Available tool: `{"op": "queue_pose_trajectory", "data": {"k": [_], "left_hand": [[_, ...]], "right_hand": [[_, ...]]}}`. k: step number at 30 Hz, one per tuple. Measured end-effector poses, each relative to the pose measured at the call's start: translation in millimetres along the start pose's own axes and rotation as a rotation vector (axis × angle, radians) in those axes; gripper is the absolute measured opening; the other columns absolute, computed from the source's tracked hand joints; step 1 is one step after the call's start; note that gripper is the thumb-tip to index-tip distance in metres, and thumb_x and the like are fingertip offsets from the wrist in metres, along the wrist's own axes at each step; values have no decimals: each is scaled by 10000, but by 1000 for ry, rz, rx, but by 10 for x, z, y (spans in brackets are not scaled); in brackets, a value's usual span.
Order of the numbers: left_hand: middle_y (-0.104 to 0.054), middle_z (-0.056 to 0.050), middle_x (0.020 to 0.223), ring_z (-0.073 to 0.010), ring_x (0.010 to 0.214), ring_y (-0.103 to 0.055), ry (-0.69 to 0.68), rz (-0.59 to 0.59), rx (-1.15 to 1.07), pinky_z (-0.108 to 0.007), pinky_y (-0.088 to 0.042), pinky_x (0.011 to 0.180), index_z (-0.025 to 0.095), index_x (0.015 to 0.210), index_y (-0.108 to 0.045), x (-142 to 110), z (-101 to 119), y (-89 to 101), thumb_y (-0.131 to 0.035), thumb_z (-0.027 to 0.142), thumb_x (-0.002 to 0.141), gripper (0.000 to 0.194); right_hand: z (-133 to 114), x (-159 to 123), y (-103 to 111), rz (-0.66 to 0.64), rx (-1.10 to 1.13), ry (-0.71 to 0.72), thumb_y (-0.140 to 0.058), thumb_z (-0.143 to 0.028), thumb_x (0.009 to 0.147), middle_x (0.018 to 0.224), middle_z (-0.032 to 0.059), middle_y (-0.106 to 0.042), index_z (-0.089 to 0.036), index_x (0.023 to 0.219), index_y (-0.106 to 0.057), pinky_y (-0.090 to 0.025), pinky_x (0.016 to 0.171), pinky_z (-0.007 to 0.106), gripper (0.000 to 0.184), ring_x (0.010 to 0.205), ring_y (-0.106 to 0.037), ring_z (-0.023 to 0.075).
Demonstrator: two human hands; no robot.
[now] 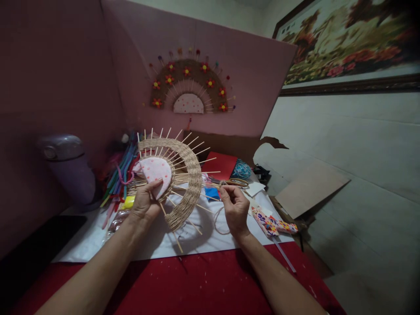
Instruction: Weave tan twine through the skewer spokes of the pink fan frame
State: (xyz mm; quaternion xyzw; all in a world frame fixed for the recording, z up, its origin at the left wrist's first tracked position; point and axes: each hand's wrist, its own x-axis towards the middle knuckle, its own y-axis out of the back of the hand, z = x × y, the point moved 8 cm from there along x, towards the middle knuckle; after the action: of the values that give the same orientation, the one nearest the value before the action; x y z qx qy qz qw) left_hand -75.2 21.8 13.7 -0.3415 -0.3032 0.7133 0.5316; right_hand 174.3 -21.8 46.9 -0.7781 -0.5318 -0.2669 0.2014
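My left hand (144, 203) is closed on a half-round woven fan (183, 175), gripping it at its pink dotted centre piece (154, 170). Thin wooden sticks radiate from that centre, and tan jute cord is woven around them in a wide band. My right hand (234, 208) pinches the loose end of the jute cord (219, 218), which loops down over the white sheet below. The two hands are level, about a hand's width apart.
A finished fan with red flowers (192, 85) hangs on the pink board behind. Coloured pipe cleaners (120, 175), scissors (234, 181), red paper (221, 164), a glue gun (274, 224) and a lilac container (70, 168) lie around the white sheet (203, 238) on the red table (197, 284).
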Motion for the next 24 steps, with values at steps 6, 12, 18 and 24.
{"op": "queue_pose_trajectory", "data": {"k": [6,12,18,24], "left_hand": [[-682,-57,660,-149,552,-638,-4,10,10,-239,-550,534,93,767,-648,-22,7,-15,-497,-37,673,220],[-684,-55,669,-152,575,-643,21,-13,29,-231,-547,530,92,762,-648,-34,-35,-22,-507,-47,668,220],[-683,-53,663,-153,566,-643,17,-5,25,-242,-549,532,92,746,-650,-29,-32,-20,-503,-40,665,213],[-686,-60,655,-151,558,-644,25,-10,14,-242,-552,542,83,764,-656,-39,-38,-33,-496,-49,667,229]], "right_hand": [[-39,17,25,27,-14,20,-586,-264,788,739,12,-632,-166,833,-623,-464,609,242,115,656,-573,125],[-31,1,-15,-27,-12,13,-570,-273,802,792,29,-623,-165,916,-614,-453,596,244,163,658,-558,123],[2,-11,-34,-37,84,-74,-556,-300,812,707,-4,-568,-174,976,-557,-426,542,227,207,583,-515,103],[65,8,-79,-58,154,-123,-627,-300,752,669,-16,-555,-174,876,-574,-419,545,229,184,586,-506,105]]}}
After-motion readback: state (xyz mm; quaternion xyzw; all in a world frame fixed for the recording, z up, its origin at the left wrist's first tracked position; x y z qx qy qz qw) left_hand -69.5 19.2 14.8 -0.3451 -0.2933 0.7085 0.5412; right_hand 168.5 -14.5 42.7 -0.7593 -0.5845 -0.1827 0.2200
